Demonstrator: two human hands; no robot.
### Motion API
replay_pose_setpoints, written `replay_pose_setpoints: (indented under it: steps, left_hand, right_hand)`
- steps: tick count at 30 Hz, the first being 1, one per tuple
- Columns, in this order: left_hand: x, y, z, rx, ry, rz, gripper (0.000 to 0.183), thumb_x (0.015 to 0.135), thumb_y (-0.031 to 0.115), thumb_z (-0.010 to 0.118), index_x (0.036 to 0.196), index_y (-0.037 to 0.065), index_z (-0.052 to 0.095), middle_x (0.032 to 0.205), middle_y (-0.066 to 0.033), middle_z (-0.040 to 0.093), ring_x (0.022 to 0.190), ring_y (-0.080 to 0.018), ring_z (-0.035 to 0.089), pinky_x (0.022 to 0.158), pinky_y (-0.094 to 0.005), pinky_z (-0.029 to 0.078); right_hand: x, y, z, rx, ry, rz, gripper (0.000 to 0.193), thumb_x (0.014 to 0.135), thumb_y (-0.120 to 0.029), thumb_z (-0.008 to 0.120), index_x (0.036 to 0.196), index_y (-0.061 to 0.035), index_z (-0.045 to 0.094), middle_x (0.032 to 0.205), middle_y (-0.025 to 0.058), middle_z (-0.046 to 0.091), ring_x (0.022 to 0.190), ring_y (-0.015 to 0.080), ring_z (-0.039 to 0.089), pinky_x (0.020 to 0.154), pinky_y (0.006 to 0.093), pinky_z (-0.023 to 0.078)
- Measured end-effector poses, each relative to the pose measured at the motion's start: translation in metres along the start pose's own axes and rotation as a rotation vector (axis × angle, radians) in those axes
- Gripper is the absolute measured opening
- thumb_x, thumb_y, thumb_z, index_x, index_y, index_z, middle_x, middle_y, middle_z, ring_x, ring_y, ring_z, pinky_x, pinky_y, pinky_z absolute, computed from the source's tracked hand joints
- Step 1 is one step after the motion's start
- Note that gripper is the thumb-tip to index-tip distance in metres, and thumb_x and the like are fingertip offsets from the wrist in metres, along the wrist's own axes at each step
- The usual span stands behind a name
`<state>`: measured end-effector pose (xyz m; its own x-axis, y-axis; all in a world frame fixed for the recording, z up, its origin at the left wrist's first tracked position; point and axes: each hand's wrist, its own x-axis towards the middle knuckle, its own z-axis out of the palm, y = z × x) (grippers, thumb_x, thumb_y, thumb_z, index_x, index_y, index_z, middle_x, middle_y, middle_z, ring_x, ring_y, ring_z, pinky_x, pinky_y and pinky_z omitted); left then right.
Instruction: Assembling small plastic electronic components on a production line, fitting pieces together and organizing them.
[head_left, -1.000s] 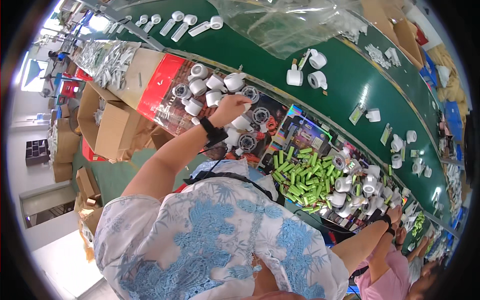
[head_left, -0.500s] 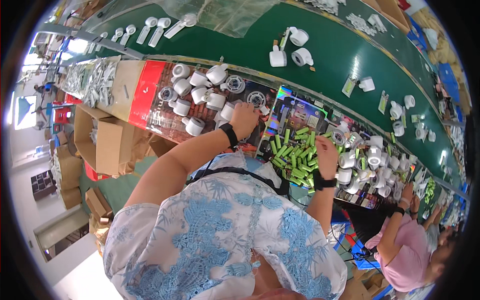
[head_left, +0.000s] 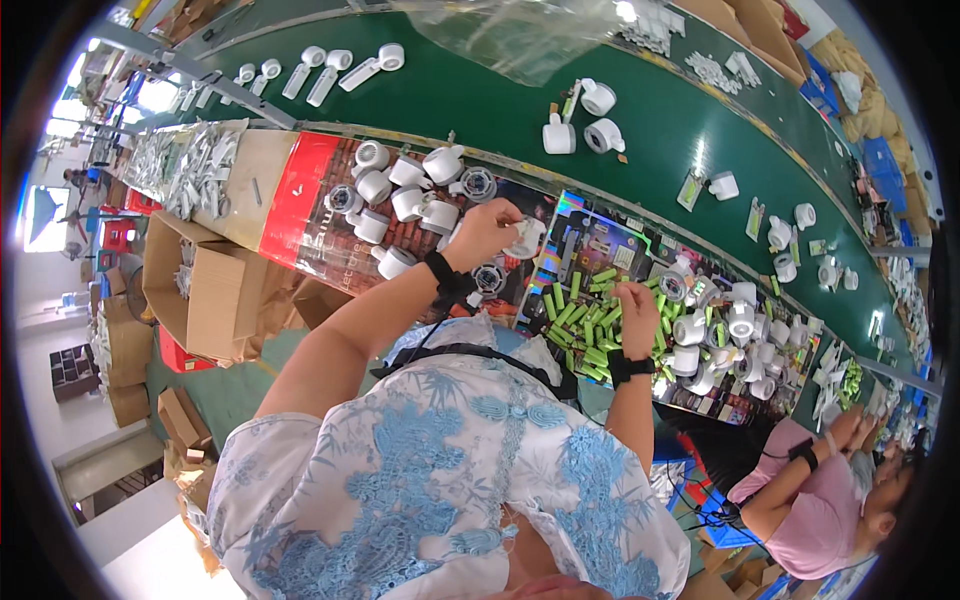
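Observation:
My left hand [head_left: 487,235] is closed at its fingertips on the edge of a white round fan housing [head_left: 528,239], tilted over the board. Just below that hand lies another round fan housing [head_left: 489,279] with a dark grille. White fan housings [head_left: 408,204] are gathered to its left. My right hand [head_left: 637,315] is over the right part of a heap of green cylindrical battery cells [head_left: 583,318]. Its fingers are curled together, and what they hold, if anything, is hidden. Each wrist wears a black band.
Beyond the worktop runs a green conveyor belt [head_left: 470,110] carrying white handheld fan parts [head_left: 560,136]. More white housings [head_left: 742,320] crowd the worktop at right, near a co-worker in a pink top [head_left: 790,490]. An open cardboard box [head_left: 228,295] stands at left.
My left hand now has a white housing at its fingertips. My right hand has shifted slightly left over the cells. The co-worker's arms have moved right, and the view has turned slightly.

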<state>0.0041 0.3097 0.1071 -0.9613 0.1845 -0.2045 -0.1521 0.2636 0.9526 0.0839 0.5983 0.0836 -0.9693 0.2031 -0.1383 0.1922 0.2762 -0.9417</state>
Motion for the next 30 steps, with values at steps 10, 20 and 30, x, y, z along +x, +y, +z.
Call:
replay_pose_setpoints:
  steps: [10, 20, 30]
  left_hand:
    - [-0.018, 0.008, 0.01, -0.444, -0.309, -0.324, 0.019, 0.081, 0.007, 0.05, 0.1, 0.003, 0.052, 0.087, -0.0053, 0.059, 0.071, -0.0139, 0.064, 0.051, -0.0213, 0.046]
    - [-0.013, -0.022, 0.02, -0.455, -0.249, -0.364, 0.03, 0.081, 0.005, 0.05, 0.11, 0.002, 0.056, 0.094, -0.0071, 0.058, 0.079, -0.0109, 0.059, 0.064, -0.0228, 0.05]
    - [-0.018, 0.004, 0.011, -0.25, -0.112, 0.051, 0.02, 0.081, 0.007, 0.06, 0.1, 0.002, 0.064, 0.085, -0.0015, 0.062, 0.077, -0.0064, 0.057, 0.065, -0.02, 0.046]
  right_hand:
    - [0.02, -0.076, 0.07, 0.238, -0.353, -0.052, 0.008, 0.085, -0.01, 0.056, 0.086, -0.0021, 0.057, 0.068, 0.0015, 0.055, 0.057, 0.0078, 0.052, 0.054, 0.0205, 0.04]
    - [0.019, -0.061, 0.099, 0.181, -0.38, 0.003, 0.014, 0.088, -0.007, 0.048, 0.098, -0.0017, 0.057, 0.074, 0.0035, 0.06, 0.064, 0.0093, 0.057, 0.057, 0.0229, 0.044]
    - [0.012, -0.082, 0.086, 0.087, -0.288, -0.109, 0.011, 0.085, -0.01, 0.055, 0.089, -0.0002, 0.056, 0.077, 0.0065, 0.061, 0.068, 0.0146, 0.058, 0.063, 0.0265, 0.046]
